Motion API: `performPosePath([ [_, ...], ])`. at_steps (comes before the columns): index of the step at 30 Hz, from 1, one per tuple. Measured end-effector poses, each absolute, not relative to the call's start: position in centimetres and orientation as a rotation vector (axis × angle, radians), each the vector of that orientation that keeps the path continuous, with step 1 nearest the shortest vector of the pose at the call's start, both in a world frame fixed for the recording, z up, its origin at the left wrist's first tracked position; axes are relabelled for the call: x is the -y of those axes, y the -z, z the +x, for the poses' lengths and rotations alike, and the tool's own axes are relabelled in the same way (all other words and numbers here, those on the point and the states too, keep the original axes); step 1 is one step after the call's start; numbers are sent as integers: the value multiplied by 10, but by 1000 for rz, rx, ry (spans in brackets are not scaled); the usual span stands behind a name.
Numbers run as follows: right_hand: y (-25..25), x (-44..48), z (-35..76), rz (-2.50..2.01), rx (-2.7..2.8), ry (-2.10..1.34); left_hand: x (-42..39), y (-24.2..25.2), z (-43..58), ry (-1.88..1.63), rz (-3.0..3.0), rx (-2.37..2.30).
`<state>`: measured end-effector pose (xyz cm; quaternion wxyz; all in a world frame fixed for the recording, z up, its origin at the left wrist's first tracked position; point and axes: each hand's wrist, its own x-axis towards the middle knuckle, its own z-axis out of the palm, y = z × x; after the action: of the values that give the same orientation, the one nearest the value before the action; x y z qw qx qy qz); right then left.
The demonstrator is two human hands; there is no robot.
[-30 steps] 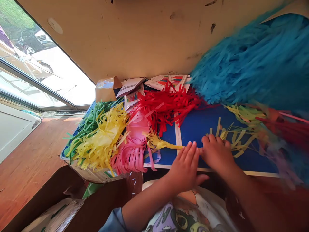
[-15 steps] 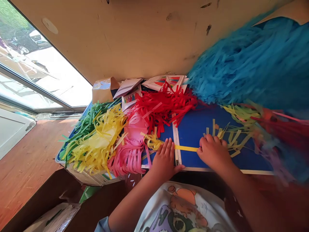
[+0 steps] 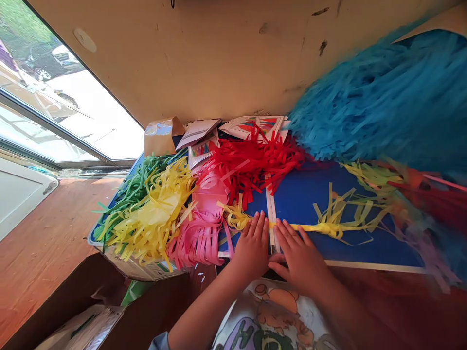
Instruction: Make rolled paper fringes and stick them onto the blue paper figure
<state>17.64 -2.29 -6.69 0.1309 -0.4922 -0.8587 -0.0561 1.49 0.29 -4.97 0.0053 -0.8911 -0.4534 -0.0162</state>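
Note:
A yellow paper tassel [image 3: 310, 227] lies across the blue tabletop, its middle drawn into a narrow band with loose fringe at both ends. My left hand [image 3: 251, 250] rests flat on the band near the left fringe, fingers stretched out. Beside it, my right hand [image 3: 302, 255] also lies flat on the band, fingers extended; the part under both palms is hidden. Left of my hands are pink fringed paper [image 3: 197, 238], yellow fringed paper [image 3: 153, 209] and green fringed paper [image 3: 136, 182]. Red fringed paper [image 3: 251, 158] spreads just beyond my fingers.
A large blue fringe bundle [image 3: 386, 107] fills the back right, above blurred mixed-colour strips [image 3: 412, 199]. Printed paper packets [image 3: 251, 125] lean along the wall. An open cardboard box [image 3: 153, 306] stands on the floor at lower left, and a glass door [image 3: 91, 116] is at the left.
My right hand has moved left along the yellow band, from a closed grip to lying flat beside my left hand. The right-hand fringe and its knotted part now show.

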Motion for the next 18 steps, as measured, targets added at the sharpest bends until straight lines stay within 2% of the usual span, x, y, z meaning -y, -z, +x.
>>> performPosePath([
  [6, 68, 26, 204, -1627, 2403, 327, -2, 51, 17, 90, -2766, 1464],
  [18, 55, 32, 222, -1888, 2239, 295, -2, 47, 19, 46, -2773, 1496],
])
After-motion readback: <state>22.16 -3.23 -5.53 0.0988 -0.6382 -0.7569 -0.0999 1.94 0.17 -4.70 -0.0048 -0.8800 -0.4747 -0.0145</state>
